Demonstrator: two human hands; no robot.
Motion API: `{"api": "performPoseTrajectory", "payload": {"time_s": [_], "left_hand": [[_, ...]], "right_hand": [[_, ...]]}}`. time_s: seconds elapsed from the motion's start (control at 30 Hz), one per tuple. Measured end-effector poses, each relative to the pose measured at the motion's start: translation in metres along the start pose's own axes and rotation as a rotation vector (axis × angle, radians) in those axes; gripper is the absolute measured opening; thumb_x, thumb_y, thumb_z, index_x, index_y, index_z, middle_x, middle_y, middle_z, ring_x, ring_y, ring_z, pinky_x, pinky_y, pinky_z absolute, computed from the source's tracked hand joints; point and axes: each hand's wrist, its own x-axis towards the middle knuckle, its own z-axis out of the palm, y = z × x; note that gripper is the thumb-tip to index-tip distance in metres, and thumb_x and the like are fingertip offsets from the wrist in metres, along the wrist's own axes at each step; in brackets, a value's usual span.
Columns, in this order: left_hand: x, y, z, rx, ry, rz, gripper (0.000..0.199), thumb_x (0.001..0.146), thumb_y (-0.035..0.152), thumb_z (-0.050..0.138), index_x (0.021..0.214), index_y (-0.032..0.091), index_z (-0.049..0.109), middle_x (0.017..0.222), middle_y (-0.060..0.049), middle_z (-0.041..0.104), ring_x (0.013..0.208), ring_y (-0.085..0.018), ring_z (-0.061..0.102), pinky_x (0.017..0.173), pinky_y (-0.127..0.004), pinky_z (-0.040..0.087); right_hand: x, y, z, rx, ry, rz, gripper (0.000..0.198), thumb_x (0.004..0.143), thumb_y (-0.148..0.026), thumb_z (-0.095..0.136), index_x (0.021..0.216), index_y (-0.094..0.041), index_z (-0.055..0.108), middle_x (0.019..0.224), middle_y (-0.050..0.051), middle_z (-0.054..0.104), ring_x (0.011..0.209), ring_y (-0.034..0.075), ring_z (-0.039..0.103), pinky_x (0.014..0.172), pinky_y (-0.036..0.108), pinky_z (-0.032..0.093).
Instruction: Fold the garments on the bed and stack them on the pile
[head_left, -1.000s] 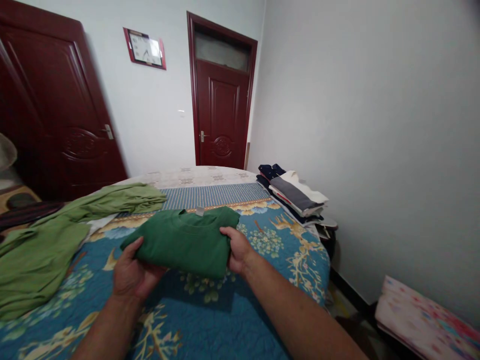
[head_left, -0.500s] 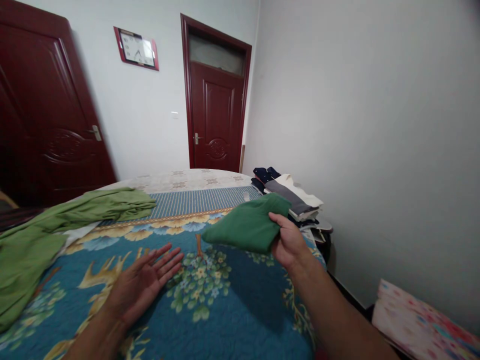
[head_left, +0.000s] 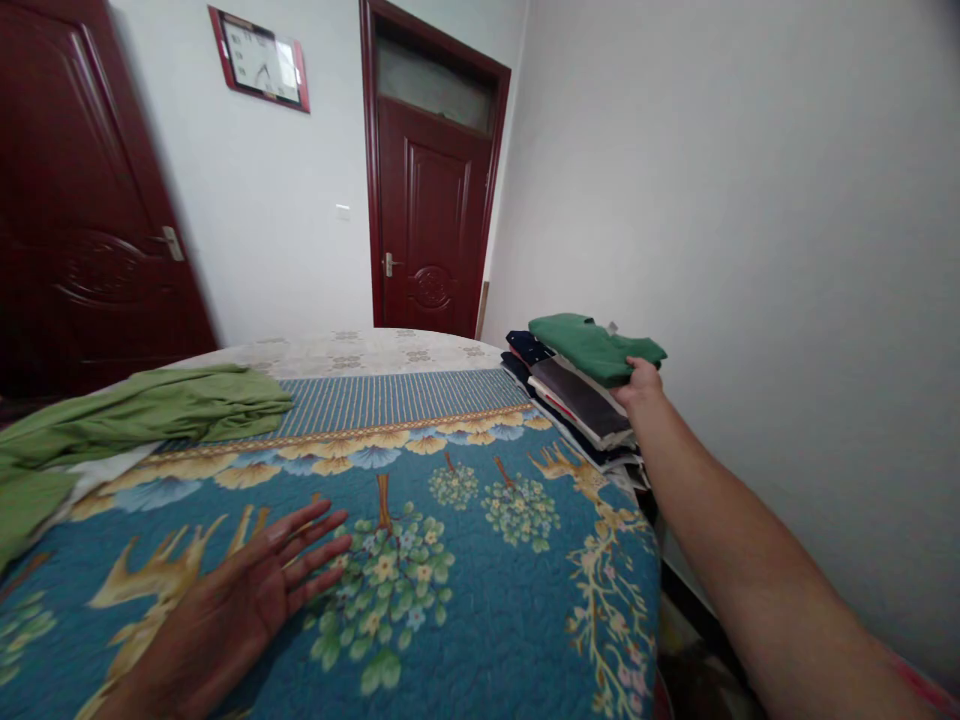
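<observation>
A folded dark green garment (head_left: 592, 347) lies over the top of a stack of folded clothes (head_left: 581, 398) at the table's right edge. Its near right corner is gripped by my right hand (head_left: 639, 383), fingers closed on the cloth. Over the blue quilted cover (head_left: 480, 620), my left hand (head_left: 259, 590) is open and holds nothing, palm turned up and inward with the fingers stretched out. A light green garment (head_left: 187, 405) lies loosely spread at the left, beyond my left hand.
A pale patterned cloth (head_left: 352, 350) covers the table's far end. The wall (head_left: 712, 250) rises close behind the clothes stack on the right. Two dark red doors, one of them at the back (head_left: 433, 210), and a wall clock (head_left: 262, 60) are beyond.
My right hand has carried the dark green garment right and away from me, from above the quilted cover onto the clothes stack. My left hand has shifted slightly left and stays open.
</observation>
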Motion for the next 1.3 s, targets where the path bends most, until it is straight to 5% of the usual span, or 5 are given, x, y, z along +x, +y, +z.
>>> {"api": "performPoseTrajectory", "payload": {"time_s": [0.17, 0.57, 0.77, 0.97, 1.3], "left_hand": [[0.004, -0.002, -0.004, 0.022, -0.004, -0.016, 0.078, 0.078, 0.025, 0.08, 0.153, 0.023, 0.062, 0.15, -0.018, 0.066, 0.13, -0.05, 0.067, 0.085, -0.057, 0.07], [0.007, -0.001, -0.013, 0.081, -0.014, 0.049, 0.066, 0.079, 0.024, 0.082, 0.143, 0.022, 0.07, 0.147, -0.017, 0.069, 0.113, -0.044, 0.076, 0.081, -0.053, 0.071], [0.008, 0.015, -0.019, 0.05, 0.083, 0.164, 0.049, 0.078, 0.021, 0.076, 0.127, 0.024, 0.078, 0.136, -0.013, 0.076, 0.103, -0.038, 0.079, 0.07, -0.046, 0.072], [0.017, 0.028, -0.04, 0.155, 0.253, 0.415, 0.02, 0.078, 0.017, 0.074, 0.097, 0.023, 0.079, 0.109, -0.007, 0.081, 0.084, -0.024, 0.077, 0.065, -0.032, 0.069], [0.02, 0.048, -0.091, 0.399, 0.721, 0.734, 0.042, 0.083, 0.024, 0.074, 0.124, 0.019, 0.068, 0.113, -0.012, 0.072, 0.077, -0.015, 0.069, 0.06, -0.021, 0.053]], "right_hand": [[0.004, 0.037, -0.048, -0.073, 0.169, 0.163, 0.046, 0.091, -0.01, 0.048, 0.135, -0.014, 0.063, 0.12, 0.014, 0.077, 0.1, 0.02, 0.076, 0.104, 0.05, 0.058], [0.012, 0.021, -0.042, -0.285, 0.244, 0.048, 0.045, 0.085, -0.011, 0.057, 0.129, -0.014, 0.066, 0.117, 0.014, 0.077, 0.099, 0.024, 0.077, 0.093, 0.052, 0.063], [0.0, 0.008, -0.055, -0.511, 0.468, -0.229, 0.078, 0.077, -0.012, 0.063, 0.153, -0.012, 0.051, 0.167, 0.023, 0.041, 0.154, 0.035, 0.042, 0.127, 0.054, 0.036], [-0.027, 0.034, -0.047, -1.228, -0.005, -0.731, 0.059, 0.088, -0.029, 0.062, 0.145, -0.016, 0.06, 0.168, 0.021, 0.042, 0.159, 0.035, 0.032, 0.129, 0.066, 0.022], [-0.017, 0.088, -0.076, -1.159, -0.309, -0.505, 0.064, 0.057, -0.057, 0.082, 0.12, -0.048, 0.071, 0.165, 0.024, 0.04, 0.164, 0.041, 0.015, 0.121, 0.068, -0.003]]}}
